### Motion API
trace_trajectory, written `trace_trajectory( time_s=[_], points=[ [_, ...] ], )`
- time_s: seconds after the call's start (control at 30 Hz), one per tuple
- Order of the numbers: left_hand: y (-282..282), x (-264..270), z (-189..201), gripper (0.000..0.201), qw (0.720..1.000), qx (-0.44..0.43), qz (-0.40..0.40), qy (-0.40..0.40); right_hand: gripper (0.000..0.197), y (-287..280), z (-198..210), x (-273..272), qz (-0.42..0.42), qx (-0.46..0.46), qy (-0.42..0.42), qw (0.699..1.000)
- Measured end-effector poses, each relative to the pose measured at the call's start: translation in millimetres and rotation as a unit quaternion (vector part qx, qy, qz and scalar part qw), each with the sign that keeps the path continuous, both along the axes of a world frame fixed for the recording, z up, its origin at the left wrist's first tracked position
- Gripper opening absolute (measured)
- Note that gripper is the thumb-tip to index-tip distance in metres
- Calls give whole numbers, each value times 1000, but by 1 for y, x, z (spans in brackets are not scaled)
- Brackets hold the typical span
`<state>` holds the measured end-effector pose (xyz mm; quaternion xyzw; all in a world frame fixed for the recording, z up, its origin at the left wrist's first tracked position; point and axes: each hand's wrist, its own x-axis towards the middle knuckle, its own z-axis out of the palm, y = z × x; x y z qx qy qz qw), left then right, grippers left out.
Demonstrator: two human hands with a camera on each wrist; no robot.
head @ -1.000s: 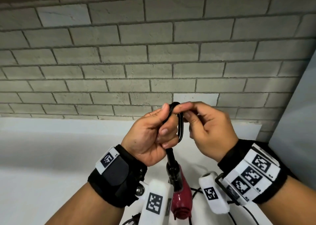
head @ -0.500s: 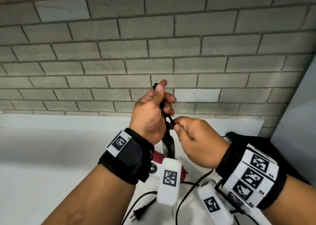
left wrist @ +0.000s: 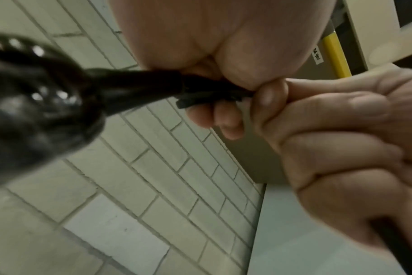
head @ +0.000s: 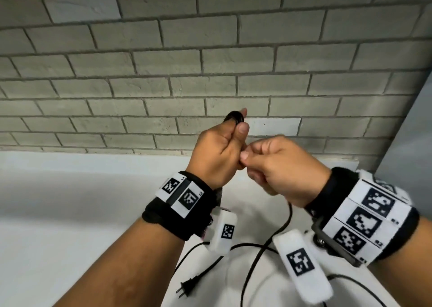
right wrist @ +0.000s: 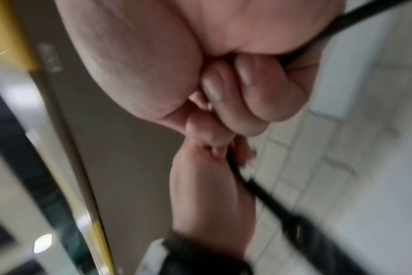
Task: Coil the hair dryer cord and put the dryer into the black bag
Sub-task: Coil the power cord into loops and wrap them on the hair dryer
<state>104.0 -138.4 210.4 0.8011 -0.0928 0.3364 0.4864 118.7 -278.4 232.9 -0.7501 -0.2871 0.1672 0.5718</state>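
Observation:
My left hand (head: 238, 131) grips a bundle of folded black cord loops (head: 235, 118), held up in front of the brick wall. In the left wrist view the loops (left wrist: 212, 93) leave the dryer's black strain relief (left wrist: 129, 83), which runs to the blurred dark dryer body (left wrist: 35, 93). My right hand (head: 247, 155) pinches the cord right beside the left fingers. The loose cord (head: 288, 215) drops from under it to the table and ends at the plug (head: 188, 285). In the head view my left wrist hides the dryer. No black bag shows.
A white table (head: 70, 213) lies below my hands, with slack cord across it at bottom centre. The grey brick wall (head: 210, 61) stands close behind. A grey panel (head: 416, 143) closes off the right side.
My right hand dropped from the top of the loop to pinch the cord beside the left fingers. The left hand rose with the bundle, hiding the red dryer. The plug came into view.

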Motion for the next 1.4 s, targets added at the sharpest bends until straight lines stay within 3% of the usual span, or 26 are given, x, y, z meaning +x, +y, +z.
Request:
trace_trajectory(
  time_s=[0.03,0.1,0.17,0.2,0.23,0.3,0.37,0.4,0.47,0.57,0.63,0.73,0.8,0.83,0.87,0.93,0.97,1.0,1.1,1.17,1.27,1.4],
  points=[
    [3,-1,-3,30,999,36,-5,13,30,-3,5,3,-3,-68,-106,992],
    [7,-4,-8,38,996,53,-45,59,27,-10,17,4,-2,-211,-312,926],
    [7,-9,-8,42,988,-21,-103,112,29,-12,26,0,1,-308,-439,844],
    [8,-11,-6,41,980,-69,-138,129,34,-11,29,-2,4,-321,-462,827],
    [8,-15,-2,40,970,-101,-170,139,39,-10,32,-2,13,-310,-453,836],
    [9,-25,5,37,954,-113,-232,156,46,-5,37,2,30,-214,-336,917],
    [11,-31,8,28,939,-100,-282,170,45,-5,43,9,27,-134,-210,968],
    [13,-34,8,22,933,-103,-294,179,40,-8,46,11,34,-123,-187,974],
    [18,-37,8,29,932,-118,-285,190,24,-15,51,11,60,-149,-242,957],
    [23,-41,8,21,938,-114,-261,199,8,-21,58,3,74,-156,-447,878],
    [23,-44,9,11,940,-95,-251,210,13,-20,59,-1,76,-178,-555,809],
    [18,-45,9,17,939,-79,-258,214,25,-16,57,-2,39,-271,-646,713],
    [13,-47,9,20,937,-80,-271,206,31,-14,57,1,23,-321,-644,694],
    [12,-48,9,20,935,-83,-282,197,36,-14,56,3,39,-325,-617,715],
    [10,-49,9,21,934,-84,-294,187,42,-15,56,7,62,-315,-572,755],
    [10,-51,12,25,931,-94,-307,170,46,-15,55,14,113,-237,-398,879],
    [10,-51,13,26,930,-106,-309,168,46,-15,53,15,127,-182,-325,919],
    [11,-50,15,27,929,-121,-306,170,46,-14,49,17,125,-142,-284,940],
    [10,-49,16,36,917,-171,-310,184,40,-6,38,15,63,-93,-295,949],
    [7,-49,16,36,905,-206,-324,183,33,-1,31,11,61,-37,-238,969],
    [4,-47,18,34,880,-283,-331,191,57,8,19,1,37,43,-116,992],
    [-2,-46,20,34,846,-346,-350,204,65,19,12,-1,-66,101,-39,992]
  ],
)
